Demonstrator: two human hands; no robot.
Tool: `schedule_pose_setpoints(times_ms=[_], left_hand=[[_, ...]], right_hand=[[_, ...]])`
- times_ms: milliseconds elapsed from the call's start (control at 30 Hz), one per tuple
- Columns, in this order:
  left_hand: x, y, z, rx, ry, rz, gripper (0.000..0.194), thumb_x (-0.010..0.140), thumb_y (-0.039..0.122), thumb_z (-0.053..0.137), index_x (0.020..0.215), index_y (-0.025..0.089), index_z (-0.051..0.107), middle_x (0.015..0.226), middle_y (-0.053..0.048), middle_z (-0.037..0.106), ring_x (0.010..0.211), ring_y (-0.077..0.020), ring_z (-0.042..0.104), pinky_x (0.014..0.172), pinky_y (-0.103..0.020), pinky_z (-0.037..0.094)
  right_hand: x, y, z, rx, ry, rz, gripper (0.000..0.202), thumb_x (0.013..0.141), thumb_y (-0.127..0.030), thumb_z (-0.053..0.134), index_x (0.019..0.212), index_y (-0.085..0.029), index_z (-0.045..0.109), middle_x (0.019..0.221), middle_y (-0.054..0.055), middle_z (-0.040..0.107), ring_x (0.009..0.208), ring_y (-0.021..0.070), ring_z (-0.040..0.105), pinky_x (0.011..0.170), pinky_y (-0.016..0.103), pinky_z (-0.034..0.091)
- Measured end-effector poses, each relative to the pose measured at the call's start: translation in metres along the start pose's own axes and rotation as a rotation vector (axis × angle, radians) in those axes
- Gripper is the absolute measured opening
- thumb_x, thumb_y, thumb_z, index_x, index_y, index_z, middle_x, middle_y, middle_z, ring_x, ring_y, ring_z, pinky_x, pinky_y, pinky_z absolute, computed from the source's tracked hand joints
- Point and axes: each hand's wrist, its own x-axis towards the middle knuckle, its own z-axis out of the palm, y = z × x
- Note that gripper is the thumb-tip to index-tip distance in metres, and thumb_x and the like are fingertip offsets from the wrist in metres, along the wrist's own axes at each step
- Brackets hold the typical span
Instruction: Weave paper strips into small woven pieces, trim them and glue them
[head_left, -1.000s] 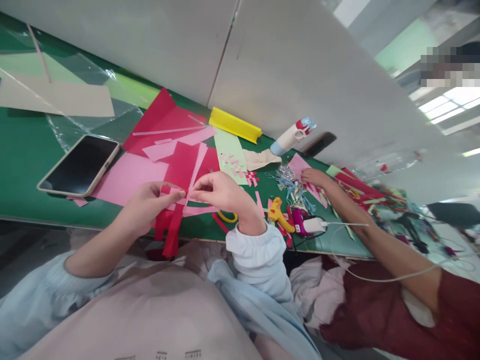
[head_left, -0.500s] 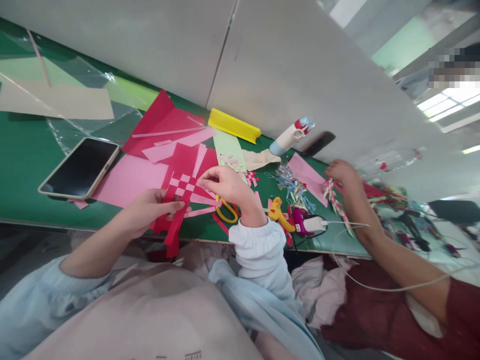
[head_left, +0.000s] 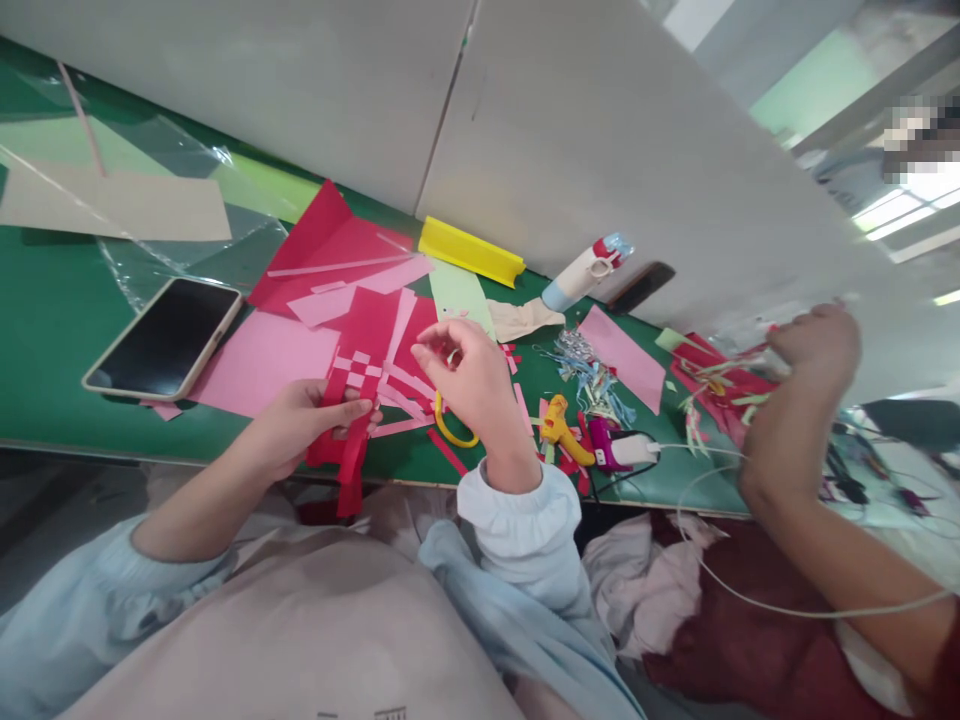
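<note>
Between the thumb and fingers of my left hand (head_left: 319, 425) is a woven paper piece (head_left: 358, 369) of red and pink strips, whose loose red ends hang over the table's front edge. My right hand (head_left: 459, 368) hovers to the right of the weave with its fingers curled, and whether anything is between them is too hard to tell. Yellow-handled scissors (head_left: 456, 430) lie below it, partly hidden by that hand. Pink strips (head_left: 405, 392) fan out to the right of the weave. Red paper (head_left: 375, 315) and a pink sheet (head_left: 255, 362) lie behind and left of it.
A phone (head_left: 163, 338) lies at left. Behind are a yellow channel-shaped piece (head_left: 471, 252) and a bottle (head_left: 581, 278). A yellow glue gun (head_left: 564, 430) and a white plug (head_left: 634, 449) sit at right, near shredded paper (head_left: 592, 375). Another person's hand (head_left: 821, 345) is far right.
My right hand has drawn slightly away from the weave, turning and curling. My left hand keeps its hold. The other person's hand has moved right and is raised off the table.
</note>
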Motion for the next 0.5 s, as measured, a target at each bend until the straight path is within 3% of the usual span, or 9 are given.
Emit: schedule_pose_setpoints(times_ms=[100, 233, 400, 500], left_hand=[[0.001, -0.004, 0.000, -0.053, 0.016, 0.046, 0.035, 0.050, 0.039, 0.095, 0.065, 0.016, 0.074, 0.054, 0.001, 0.063, 0.049, -0.0088, 0.052, 0.047, -0.019, 0.045], [0.001, -0.005, 0.005, -0.169, 0.058, 0.062, 0.038, 0.050, 0.039, 0.095, 0.075, 0.016, 0.078, 0.069, -0.003, 0.073, 0.060, -0.0138, 0.064, 0.055, -0.022, 0.054], [-0.003, -0.002, 0.016, -0.273, 0.059, 0.097, 0.038, 0.053, 0.037, 0.095, 0.080, 0.016, 0.079, 0.081, -0.006, 0.078, 0.070, -0.0165, 0.069, 0.064, -0.024, 0.058], [-0.004, -0.004, 0.018, -0.291, 0.058, 0.115, 0.037, 0.053, 0.035, 0.095, 0.081, 0.016, 0.079, 0.082, -0.006, 0.078, 0.073, -0.0158, 0.070, 0.068, -0.023, 0.059]], right_hand=[[-0.015, -0.003, 0.003, 0.065, -0.134, 0.113, 0.023, 0.090, -0.038, 0.064, 0.081, -0.017, 0.067, 0.077, 0.001, 0.068, 0.069, 0.0131, 0.059, 0.069, 0.027, 0.045], [-0.031, 0.001, 0.017, 0.055, -0.363, 0.228, 0.037, 0.093, -0.047, 0.060, 0.077, -0.017, 0.072, 0.068, 0.001, 0.067, 0.066, 0.0135, 0.059, 0.063, 0.026, 0.039], [-0.038, 0.010, 0.042, 0.250, -0.354, 0.242, 0.035, 0.091, -0.050, 0.062, 0.089, -0.017, 0.073, 0.080, 0.002, 0.073, 0.074, 0.0150, 0.065, 0.069, 0.026, 0.045], [-0.037, 0.012, 0.051, 0.338, -0.301, 0.235, 0.025, 0.089, -0.041, 0.066, 0.089, -0.017, 0.070, 0.086, 0.003, 0.074, 0.077, 0.0150, 0.067, 0.070, 0.026, 0.048]])
